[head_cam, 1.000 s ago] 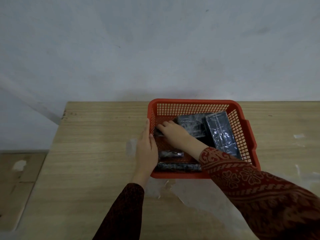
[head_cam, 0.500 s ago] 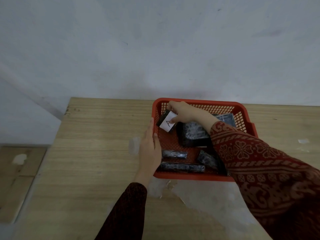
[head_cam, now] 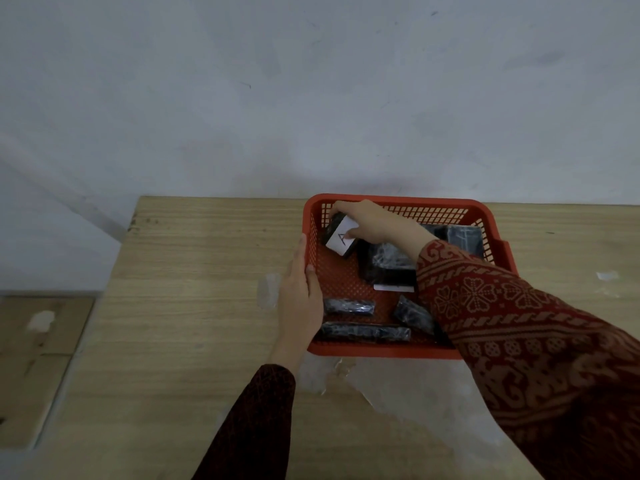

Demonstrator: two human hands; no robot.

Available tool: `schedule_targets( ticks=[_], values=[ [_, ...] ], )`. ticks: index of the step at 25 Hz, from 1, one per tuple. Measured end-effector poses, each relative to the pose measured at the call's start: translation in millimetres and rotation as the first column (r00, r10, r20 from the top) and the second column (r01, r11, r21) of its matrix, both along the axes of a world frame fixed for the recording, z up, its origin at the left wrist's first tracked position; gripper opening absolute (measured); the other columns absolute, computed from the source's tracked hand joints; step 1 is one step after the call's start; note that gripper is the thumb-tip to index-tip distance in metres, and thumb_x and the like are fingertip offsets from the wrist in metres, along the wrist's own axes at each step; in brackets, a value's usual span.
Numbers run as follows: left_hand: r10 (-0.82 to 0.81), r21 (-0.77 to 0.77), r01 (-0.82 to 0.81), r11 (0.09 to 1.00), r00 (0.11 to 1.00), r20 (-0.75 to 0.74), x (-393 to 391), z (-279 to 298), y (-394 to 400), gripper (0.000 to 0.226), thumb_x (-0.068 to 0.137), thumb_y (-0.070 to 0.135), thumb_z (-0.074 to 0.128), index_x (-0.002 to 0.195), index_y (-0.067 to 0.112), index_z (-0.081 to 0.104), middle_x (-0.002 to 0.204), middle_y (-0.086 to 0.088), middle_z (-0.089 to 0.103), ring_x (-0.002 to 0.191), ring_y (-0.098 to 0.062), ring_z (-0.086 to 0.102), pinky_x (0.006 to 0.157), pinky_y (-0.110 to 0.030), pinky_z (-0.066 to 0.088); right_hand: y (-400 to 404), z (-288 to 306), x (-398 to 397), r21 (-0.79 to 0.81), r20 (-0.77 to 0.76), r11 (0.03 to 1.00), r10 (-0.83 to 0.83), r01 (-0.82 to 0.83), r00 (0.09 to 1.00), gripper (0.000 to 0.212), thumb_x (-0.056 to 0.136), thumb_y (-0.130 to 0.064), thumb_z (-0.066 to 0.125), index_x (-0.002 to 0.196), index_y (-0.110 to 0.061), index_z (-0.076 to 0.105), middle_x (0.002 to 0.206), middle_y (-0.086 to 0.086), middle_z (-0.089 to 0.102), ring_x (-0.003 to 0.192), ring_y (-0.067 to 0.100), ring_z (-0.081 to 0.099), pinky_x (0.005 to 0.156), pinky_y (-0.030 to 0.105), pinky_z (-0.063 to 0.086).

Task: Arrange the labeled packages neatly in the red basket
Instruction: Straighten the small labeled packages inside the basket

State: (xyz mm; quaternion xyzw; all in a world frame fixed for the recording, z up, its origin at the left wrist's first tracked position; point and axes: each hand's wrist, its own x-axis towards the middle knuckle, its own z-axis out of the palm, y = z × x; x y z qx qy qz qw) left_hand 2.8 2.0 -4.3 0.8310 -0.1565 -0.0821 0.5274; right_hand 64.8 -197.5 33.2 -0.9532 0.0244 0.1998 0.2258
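The red mesh basket stands on the wooden table against the wall. My right hand is closed on a black package with a white label marked "A", held tilted in the basket's far left corner. My left hand lies flat against the outside of the basket's left wall. Other black wrapped packages lie inside: a large one in the middle with a white label at its near edge, one at the far right, two narrow ones near the front, and a small tilted one.
The wooden table stretches left and toward me from the basket. A pale patch of film or residue lies on the table just in front of the basket. A grey wall stands right behind. Floor shows at the left.
My right hand picked up the "A" package from the basket's left side and carried it to the far left corner. My left hand stayed on the basket's wall.
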Motion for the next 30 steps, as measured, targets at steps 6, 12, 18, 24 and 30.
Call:
schedule_targets(
  ticks=[6, 12, 18, 24, 30],
  values=[
    [-0.014, -0.036, 0.014, 0.999, 1.0, -0.005, -1.3, 5.8, 0.3, 0.05, 0.101, 0.013, 0.032, 0.15, 0.019, 0.022, 0.135, 0.02, 0.041, 0.091, 0.024, 0.047, 0.079, 0.004, 0.035, 1.5, -1.2, 2.8, 0.007, -0.006, 1.0, 0.002, -0.002, 1.0, 0.041, 0.088, -0.011, 0.063, 0.123, -0.02, 0.043, 0.091, 0.0, 0.054, 0.086, 0.027, 0.052, 0.064, 0.034, 0.04],
    [-0.001, -0.004, 0.001, 1.0, 0.999, 0.043, -0.3, 4.6, 0.2, 0.05, 0.101, 0.012, 0.033, 0.15, 0.018, 0.023, 0.143, -0.001, 0.047, 0.108, -0.002, 0.052, 0.089, -0.004, 0.037, 20.0, -14.3, -11.1, -0.473, -0.109, 0.85, 0.203, -0.231, 0.973, 0.066, 0.077, -0.041, 0.073, 0.127, -0.004, 0.051, 0.139, 0.017, 0.042, 0.126, 0.035, 0.041, 0.105, 0.045, 0.036],
    [0.01, 0.006, -0.011, 1.0, 0.999, 0.034, -0.2, 3.8, -0.9, 0.05, 0.101, 0.013, 0.033, 0.15, 0.019, 0.023, 0.131, 0.01, 0.048, 0.089, 0.006, 0.051, 0.079, -0.002, 0.039, 26.5, -22.2, -17.9, -0.638, 0.004, 0.756, 0.189, -0.143, 0.982, 0.052, 0.089, -0.048, 0.054, 0.117, -0.005, 0.057, 0.122, 0.014, 0.061, 0.116, 0.033, 0.053, 0.107, 0.047, 0.031],
    [0.008, 0.004, -0.008, 1.0, 1.0, -0.006, 1.2, 2.1, -0.3, 0.05, 0.101, 0.016, 0.032, 0.15, 0.021, 0.023, 0.15, 0.005, 0.037, 0.127, 0.006, 0.037, 0.095, 0.004, 0.025, 49.4, -11.2, -60.2, -0.252, 0.33, 0.962, 0.188, -0.105, 0.925, 0.029, 0.086, -0.015, 0.057, 0.114, -0.005, 0.055, 0.114, 0.014, 0.058, 0.106, 0.032, 0.056, 0.085, 0.042, 0.048],
    [-0.001, 0.005, 0.001, 1.0, 1.0, 0.009, 1.1, 1.4, -0.2, 0.05, 0.101, 0.016, 0.033, 0.15, 0.021, 0.022, 0.154, 0.001, 0.033, 0.138, -0.009, 0.033, 0.106, -0.01, 0.025, 53.9, -26.9, -116.7, -0.143, -0.014, 0.979, 0.145, -0.146, 0.989, 0.066, 0.076, -0.022, 0.076, 0.131, -0.01, 0.042, 0.121, 0.011, 0.049, 0.107, 0.029, 0.054, 0.081, 0.042, 0.05]
  ],
)
